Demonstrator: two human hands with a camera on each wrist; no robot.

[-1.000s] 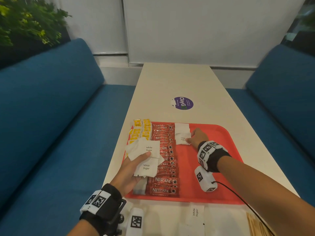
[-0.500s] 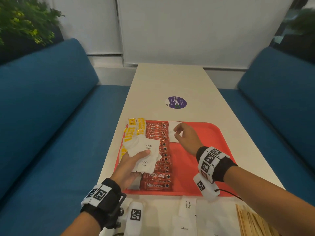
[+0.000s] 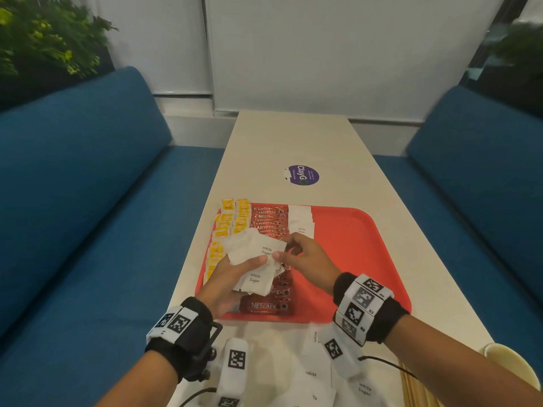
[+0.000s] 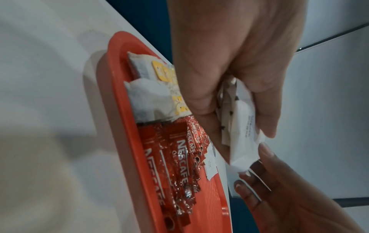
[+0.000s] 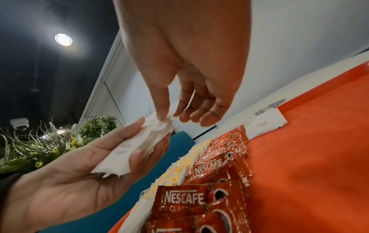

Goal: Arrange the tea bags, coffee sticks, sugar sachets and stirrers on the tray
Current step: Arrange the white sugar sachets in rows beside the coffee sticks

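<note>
Left hand (image 3: 227, 277) low over the near left of the red tray (image 3: 352, 230), fingers curled round a messy bunch of sugar sachets (image 3: 254, 261). Right hand (image 3: 305, 258) just beside it, thumb and first finger pinching the top sachet at its right edge, other fingers loose. Bunch between both hands, right over the coffee sticks (image 3: 269, 223). Long side of the pinched sachet lying left to right, so probably a short pull to the right to slip it free.

Next spot likely the small white row of laid sachets (image 3: 300, 220), further back and a little right, beside the coffee sticks. Right hand nearer to that row than the left. Tea bags (image 3: 232, 215) in yellow lines along the tray's left side. More sachets (image 3: 311, 374) and wooden stirrers (image 3: 417, 389) waiting on the table (image 3: 293, 142), close to the body.
</note>
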